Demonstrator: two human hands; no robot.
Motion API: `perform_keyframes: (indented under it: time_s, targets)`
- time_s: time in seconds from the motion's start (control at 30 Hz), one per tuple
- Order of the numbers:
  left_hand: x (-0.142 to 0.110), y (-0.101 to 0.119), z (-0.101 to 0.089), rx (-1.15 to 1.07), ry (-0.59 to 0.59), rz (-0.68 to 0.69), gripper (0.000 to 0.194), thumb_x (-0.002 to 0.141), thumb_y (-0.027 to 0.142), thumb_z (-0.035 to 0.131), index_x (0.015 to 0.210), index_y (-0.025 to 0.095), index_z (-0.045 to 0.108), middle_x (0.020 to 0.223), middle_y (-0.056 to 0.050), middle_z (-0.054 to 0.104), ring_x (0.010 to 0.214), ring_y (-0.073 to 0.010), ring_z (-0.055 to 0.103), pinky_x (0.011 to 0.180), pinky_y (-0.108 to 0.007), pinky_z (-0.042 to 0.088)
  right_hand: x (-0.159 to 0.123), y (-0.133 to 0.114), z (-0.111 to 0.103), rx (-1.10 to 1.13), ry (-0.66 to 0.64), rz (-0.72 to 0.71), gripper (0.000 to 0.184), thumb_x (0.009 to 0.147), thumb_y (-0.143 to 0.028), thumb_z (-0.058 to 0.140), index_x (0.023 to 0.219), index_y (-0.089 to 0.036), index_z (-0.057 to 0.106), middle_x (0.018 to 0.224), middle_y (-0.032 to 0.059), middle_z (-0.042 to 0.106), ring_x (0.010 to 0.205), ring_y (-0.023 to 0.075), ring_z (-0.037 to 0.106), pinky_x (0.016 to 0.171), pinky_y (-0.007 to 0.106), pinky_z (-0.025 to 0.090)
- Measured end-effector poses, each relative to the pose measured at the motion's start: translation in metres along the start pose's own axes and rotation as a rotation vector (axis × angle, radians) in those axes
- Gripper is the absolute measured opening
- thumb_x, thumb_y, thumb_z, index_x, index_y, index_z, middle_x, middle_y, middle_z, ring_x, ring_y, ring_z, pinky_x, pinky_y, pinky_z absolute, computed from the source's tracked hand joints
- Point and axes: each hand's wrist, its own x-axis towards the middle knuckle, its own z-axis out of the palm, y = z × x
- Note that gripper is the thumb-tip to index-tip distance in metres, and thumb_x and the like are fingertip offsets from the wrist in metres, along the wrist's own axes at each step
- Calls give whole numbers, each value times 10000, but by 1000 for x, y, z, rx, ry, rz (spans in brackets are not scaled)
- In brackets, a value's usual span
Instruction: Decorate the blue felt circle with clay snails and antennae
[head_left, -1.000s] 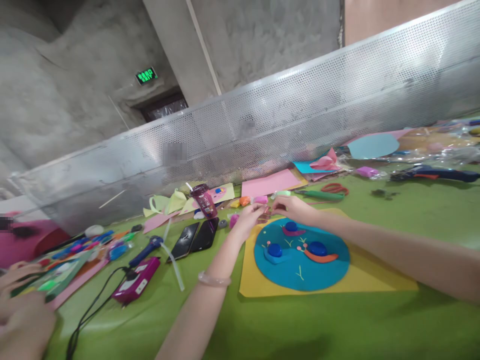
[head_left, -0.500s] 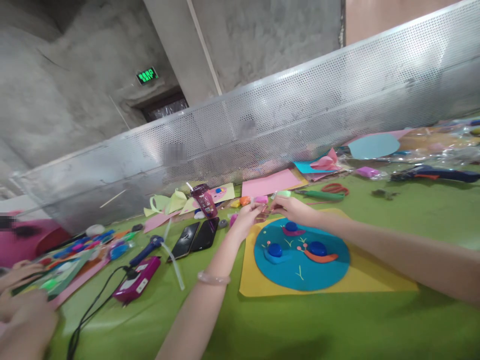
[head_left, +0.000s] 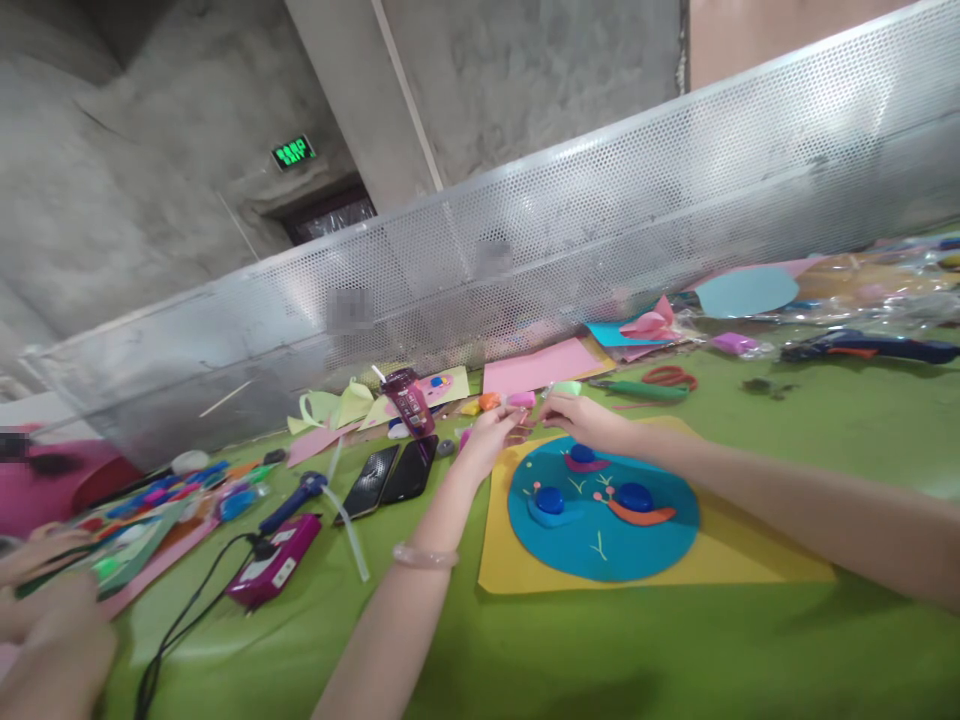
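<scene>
My left hand (head_left: pixel 496 436) and my right hand (head_left: pixel 577 415) are close together above the far left edge of a yellow sheet (head_left: pixel 757 560). The fingers of both are bent inward as in a pinch; anything between them is too small to make out. Below my right wrist lies a blue paper oval (head_left: pixel 600 555) on the yellow sheet. On it are several snail shapes with blue caps for shells, one having an orange body (head_left: pixel 649 515), and thin light-green grass marks. Just behind my fingers are an orange lump (head_left: pixel 490 401) and a pink lump (head_left: pixel 521 399), apparently clay.
Left of my forearm are two phones (head_left: pixel 411 470), a drink cup (head_left: pixel 409 400), a purple power bank-like box (head_left: pixel 276 562) with cables and a glue gun (head_left: pixel 292 502). Scissors (head_left: pixel 670 378) and pliers (head_left: pixel 870 347) lie right. Another person's hands (head_left: pixel 56 610) work at far left.
My two hands have drawn very slightly apart at the fingertips. At far left, the other person's hands have shifted a little. The sheet and snails stay where they were.
</scene>
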Motion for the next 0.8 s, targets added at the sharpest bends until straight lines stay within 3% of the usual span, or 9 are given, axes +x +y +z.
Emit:
perform_keyframes:
  time_s: [0.17,0.27,0.4,0.57,0.7,0.8]
  targets:
    - [0,1,1,7,8,-14,43,796,185,598,782,144,594,745,-46,644,610,-110,584,624,-249,446,-2,-9,0,5,-55,-32,125,846,-185,502,818,-128,610,826,73,604,779,169,559,729,289,441]
    - [1,0,0,10,-9,-10,63,772,203,625,783,145,602,723,-33,638,586,-105,578,601,-238,445,-3,-16,6,16,-111,-62,79,819,-139,541,817,-124,619,821,63,607,765,157,561,723,265,446]
    - [2,-2,-1,2,-36,31,98,744,222,650,787,147,603,731,-26,635,590,-103,579,578,-223,445,-2,-26,17,42,-199,-122,147,849,-106,492,858,-121,638,883,74,625,824,152,569,777,264,446]
    - [4,-4,0,66,-4,36,98,764,234,625,804,146,606,778,-51,658,641,-125,593,648,-267,468,1,-36,24,36,-279,-129,61,798,-130,584,809,-130,643,765,41,636,737,165,564,689,276,457]
    - [5,-4,-1,120,-4,56,100,778,229,602,832,145,611,828,-78,670,689,-144,610,675,-289,479,5,-39,26,26,-324,-147,182,811,-46,506,836,-142,658,837,49,642,796,162,565,768,283,445]
    - [6,-3,-2,121,-16,59,123,780,250,601,844,146,606,847,-81,674,693,-142,611,667,-279,479,7,-38,28,22,-349,-143,174,833,-85,500,821,-144,663,843,55,641,816,165,564,789,293,441]
